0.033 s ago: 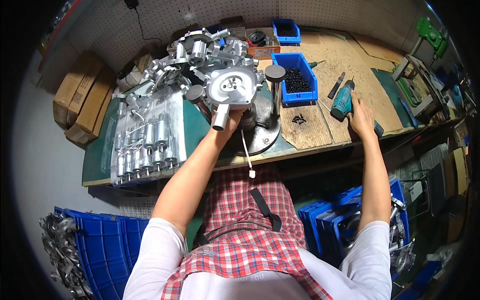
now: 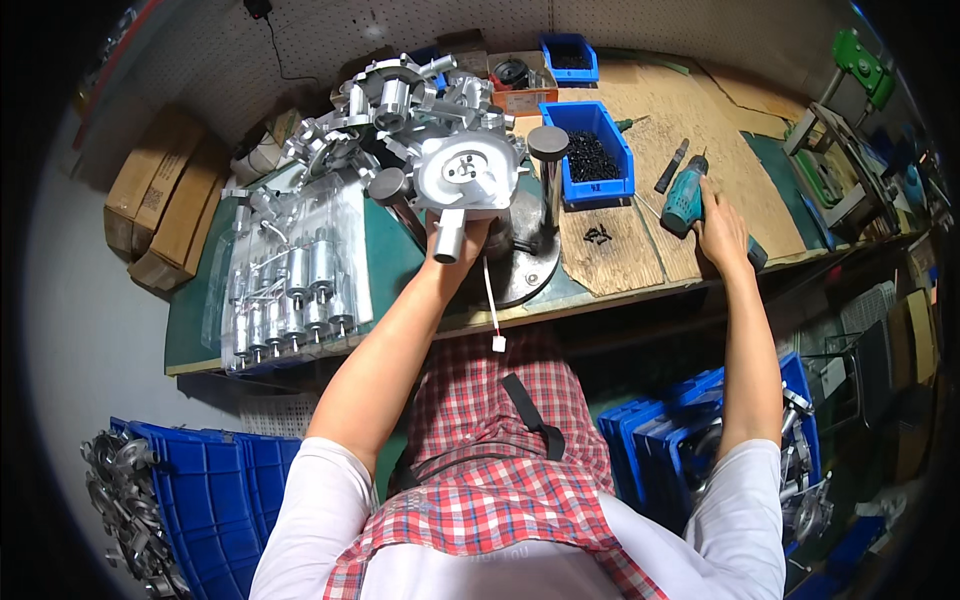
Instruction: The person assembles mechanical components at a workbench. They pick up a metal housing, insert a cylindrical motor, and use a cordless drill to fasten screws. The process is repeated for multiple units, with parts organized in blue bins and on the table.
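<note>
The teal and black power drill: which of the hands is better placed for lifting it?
Probably the right hand: it lies over the drill. The left hand is farther away, beneath the round silver metal housing with its short tube.

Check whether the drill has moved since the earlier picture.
No, not visibly: the drill keeps its place to the right of the nearer blue bin.

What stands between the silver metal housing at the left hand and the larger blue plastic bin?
The head view shows a grey metal post between the housing and bin.
</note>
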